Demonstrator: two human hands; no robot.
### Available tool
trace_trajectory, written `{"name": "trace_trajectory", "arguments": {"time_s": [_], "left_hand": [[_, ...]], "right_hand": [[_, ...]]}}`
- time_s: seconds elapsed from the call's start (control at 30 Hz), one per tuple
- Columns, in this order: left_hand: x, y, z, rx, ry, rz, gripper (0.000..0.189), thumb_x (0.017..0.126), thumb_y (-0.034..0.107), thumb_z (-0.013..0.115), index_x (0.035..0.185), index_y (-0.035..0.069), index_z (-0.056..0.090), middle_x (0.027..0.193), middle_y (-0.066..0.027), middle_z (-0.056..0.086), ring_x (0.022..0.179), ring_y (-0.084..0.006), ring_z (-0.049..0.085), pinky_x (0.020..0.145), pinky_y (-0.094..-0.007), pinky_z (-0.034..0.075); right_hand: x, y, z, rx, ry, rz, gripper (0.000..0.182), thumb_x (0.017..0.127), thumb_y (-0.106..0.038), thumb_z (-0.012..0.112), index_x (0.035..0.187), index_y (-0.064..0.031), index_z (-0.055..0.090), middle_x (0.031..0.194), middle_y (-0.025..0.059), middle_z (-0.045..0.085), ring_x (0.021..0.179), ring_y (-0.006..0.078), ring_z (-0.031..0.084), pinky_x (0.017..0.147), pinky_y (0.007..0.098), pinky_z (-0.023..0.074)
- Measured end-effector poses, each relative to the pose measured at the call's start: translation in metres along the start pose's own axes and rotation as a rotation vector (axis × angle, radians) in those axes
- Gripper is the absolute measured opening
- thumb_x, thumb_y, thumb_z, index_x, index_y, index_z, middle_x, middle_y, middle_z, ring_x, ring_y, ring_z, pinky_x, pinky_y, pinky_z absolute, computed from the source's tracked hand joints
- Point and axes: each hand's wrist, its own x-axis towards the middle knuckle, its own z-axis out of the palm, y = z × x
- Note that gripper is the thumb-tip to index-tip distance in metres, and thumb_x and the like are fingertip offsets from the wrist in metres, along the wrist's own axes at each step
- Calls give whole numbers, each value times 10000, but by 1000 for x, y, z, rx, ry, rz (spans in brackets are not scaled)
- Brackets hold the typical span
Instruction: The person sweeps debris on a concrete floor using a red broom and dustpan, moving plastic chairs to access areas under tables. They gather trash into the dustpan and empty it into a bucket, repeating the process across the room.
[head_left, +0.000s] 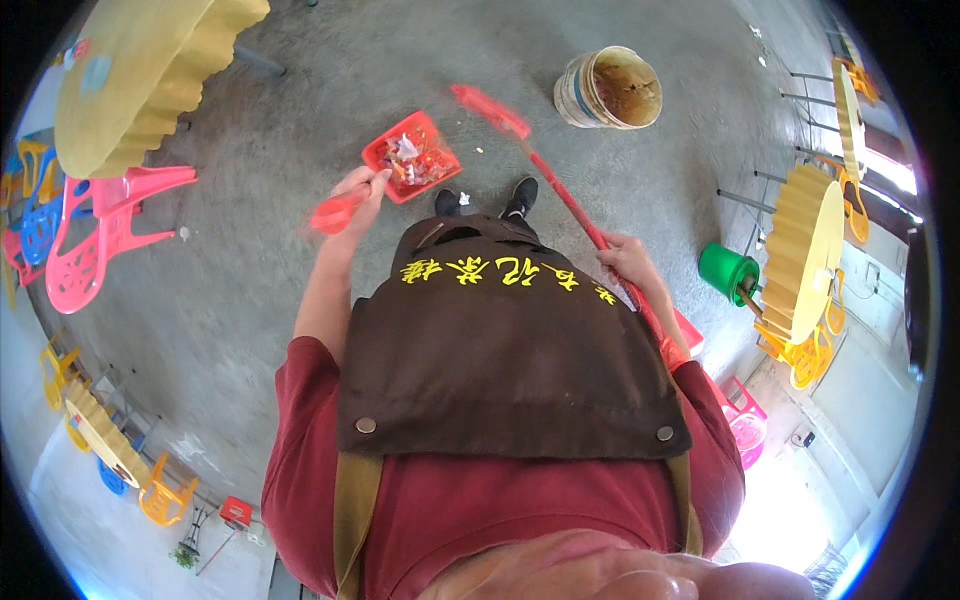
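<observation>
My left hand (361, 193) is closed round the handle of a red plastic dustpan (415, 193), whose tray holds paper scraps and other litter. My right hand (630, 262) grips the red stick (568, 196) of a long-handled broom. The broom's red head (491, 112), blurred, is right of the dustpan and beyond my feet. A crumpled white scrap (464, 199) lies between my black shoes, and a small pale bit (480, 150) is on the concrete floor between dustpan and broom.
A dirty white bucket (586, 94) is at the upper right. Cloth-covered round tables (806, 251) and plastic chairs line both sides, a pink chair (101, 240) at left. A green bucket (727, 271) with a stick in it stands at right.
</observation>
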Motion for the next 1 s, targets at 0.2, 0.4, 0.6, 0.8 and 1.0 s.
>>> {"name": "trace_trajectory", "arguments": {"time_s": [0.2,0.4,0.6,0.8,1.0], "left_hand": [[-7,-6,7,11,47,22,309,879,227,652,683,16,538,609,-61,509,570,-152,453,558,-329,402],[-19,-22,-13,49,102,9,315,880,240,654,676,24,550,581,-67,498,556,-152,453,539,-329,394],[-26,-7,8,-31,135,-27,329,888,238,643,672,6,556,594,-73,530,550,-150,472,541,-330,402],[-21,-11,-4,41,127,-71,328,898,242,621,688,-5,567,611,-90,557,580,-167,522,556,-338,415],[-48,-53,-28,4,159,-20,341,888,249,640,684,-5,539,565,-48,454,552,-121,413,519,-328,373]], "right_hand": [[-5,31,37,137,-37,-91,410,763,-175,660,1154,-54,658,811,26,657,747,100,594,702,268,489],[6,-39,16,-73,-69,-157,412,781,-118,614,1189,-66,635,608,31,583,461,112,533,449,280,455],[58,-25,21,-84,-55,-164,406,778,-91,590,1181,-79,643,564,21,541,418,106,498,400,278,423],[-4,-7,42,184,-235,-7,474,792,-83,637,1262,-47,585,1006,74,658,872,96,592,761,243,477],[4,-19,36,-38,-135,-189,372,783,-96,606,1151,-56,643,610,10,562,454,91,515,424,260,430]]}}
